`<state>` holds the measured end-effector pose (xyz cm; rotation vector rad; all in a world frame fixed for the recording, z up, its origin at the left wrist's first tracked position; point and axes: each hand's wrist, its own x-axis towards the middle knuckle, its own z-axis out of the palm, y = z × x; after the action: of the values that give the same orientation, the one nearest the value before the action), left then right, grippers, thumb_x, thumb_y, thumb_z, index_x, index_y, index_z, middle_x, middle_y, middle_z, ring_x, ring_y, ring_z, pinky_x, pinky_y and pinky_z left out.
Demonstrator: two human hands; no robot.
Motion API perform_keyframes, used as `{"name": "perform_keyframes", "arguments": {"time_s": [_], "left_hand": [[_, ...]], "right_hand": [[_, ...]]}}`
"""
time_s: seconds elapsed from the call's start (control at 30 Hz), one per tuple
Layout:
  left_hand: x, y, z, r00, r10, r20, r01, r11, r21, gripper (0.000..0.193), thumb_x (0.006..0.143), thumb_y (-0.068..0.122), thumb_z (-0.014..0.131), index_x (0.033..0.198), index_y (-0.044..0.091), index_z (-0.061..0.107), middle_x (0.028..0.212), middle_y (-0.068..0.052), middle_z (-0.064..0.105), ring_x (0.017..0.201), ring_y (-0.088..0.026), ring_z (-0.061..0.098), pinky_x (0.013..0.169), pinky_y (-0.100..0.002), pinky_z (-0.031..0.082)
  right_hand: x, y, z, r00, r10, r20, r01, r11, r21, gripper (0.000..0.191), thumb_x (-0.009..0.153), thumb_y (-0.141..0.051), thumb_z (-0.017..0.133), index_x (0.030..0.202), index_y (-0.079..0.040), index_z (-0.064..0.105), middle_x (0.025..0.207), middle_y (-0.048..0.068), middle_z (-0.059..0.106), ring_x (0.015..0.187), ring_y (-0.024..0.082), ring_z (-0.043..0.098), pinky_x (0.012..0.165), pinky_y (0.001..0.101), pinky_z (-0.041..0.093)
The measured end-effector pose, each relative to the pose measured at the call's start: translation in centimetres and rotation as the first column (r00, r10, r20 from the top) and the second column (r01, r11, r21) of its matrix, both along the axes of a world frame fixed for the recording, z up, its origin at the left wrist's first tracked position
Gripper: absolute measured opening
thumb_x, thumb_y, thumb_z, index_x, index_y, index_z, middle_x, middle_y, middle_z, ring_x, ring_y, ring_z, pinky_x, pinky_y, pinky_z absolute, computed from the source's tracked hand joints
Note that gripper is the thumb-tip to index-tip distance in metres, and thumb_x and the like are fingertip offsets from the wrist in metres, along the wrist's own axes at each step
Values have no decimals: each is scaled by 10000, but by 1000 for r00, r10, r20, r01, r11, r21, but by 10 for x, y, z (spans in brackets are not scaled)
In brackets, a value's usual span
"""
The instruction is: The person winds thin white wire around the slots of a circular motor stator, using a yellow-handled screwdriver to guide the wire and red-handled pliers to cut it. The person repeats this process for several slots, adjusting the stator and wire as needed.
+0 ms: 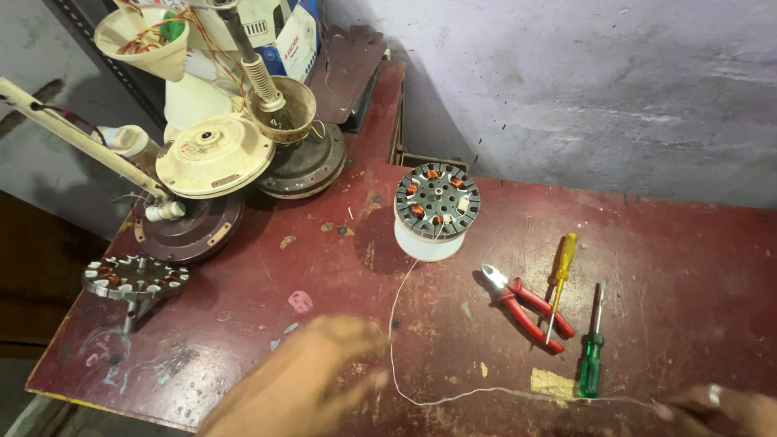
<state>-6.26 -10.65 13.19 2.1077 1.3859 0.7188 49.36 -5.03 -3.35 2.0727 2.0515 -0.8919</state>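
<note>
We're stretching a thin white wire (453, 396) between both hands, likely kept taut to stop kinks. Left hand (303, 380) is blurred, fingers seemingly pinching it; right hand (716, 409) is pinching its far end at the bench (672, 243) edge. Beyond the left hand it's running up to the stator (437, 200) on a white spool (426, 243). Cutters (526, 303) and two screwdrivers (558, 283) are lying between the hands. Blue-white box (295, 36) far back.

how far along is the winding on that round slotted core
Done: a few slots of the stator core already show copper coils; most look bare. In hand: the left hand and right hand stretch a thin wire running up toward the core on its white spool. Left: the bare slots. The cutters and two screwdrivers lie untouched.
</note>
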Motion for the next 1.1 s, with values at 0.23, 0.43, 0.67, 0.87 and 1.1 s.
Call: {"name": "perform_keyframes", "arguments": {"time_s": [0.23,0.43,0.67,0.87,1.1], "left_hand": [[88,42,0,916,-31,400,69,994,-80,362,968,254,649,1272,58,670,1160,-101,741,1015,-211,724,826,-339,568],[116,65,-22,875,11,484,148,946,-290,279,1033,246,601,1130,30,748,775,1,661,688,-77,558,610,-292,464],[104,69,-33,851,128,510,79,928,-364,254,999,225,614,1146,61,740,692,50,581,619,-41,465,536,-266,391],[98,80,-35,865,160,475,4,945,-326,240,981,243,667,992,27,772,663,87,641,593,-3,483,522,-251,426],[97,88,-43,880,171,442,-9,938,-346,220,979,176,654,818,29,685,564,69,481,523,-17,380,457,-274,316]], "right_hand": [[-172,5,110,899,150,-413,-10,947,321,205,759,-240,830,930,-131,859,818,16,784,714,141,700,648,319,589],[-238,30,168,828,219,-516,71,872,484,163,761,-152,792,894,-63,819,716,41,790,567,120,716,513,295,552],[-255,36,161,800,283,-529,7,877,480,151,730,-118,804,866,-54,813,675,49,779,528,136,660,524,300,518],[-260,41,150,764,344,-546,29,827,562,135,747,-110,807,872,-60,810,700,16,775,547,66,678,512,246,519],[-258,53,137,779,28,-626,157,958,238,125,813,-152,853,887,-53,829,590,76,690,497,87,534,451,276,393]]}}
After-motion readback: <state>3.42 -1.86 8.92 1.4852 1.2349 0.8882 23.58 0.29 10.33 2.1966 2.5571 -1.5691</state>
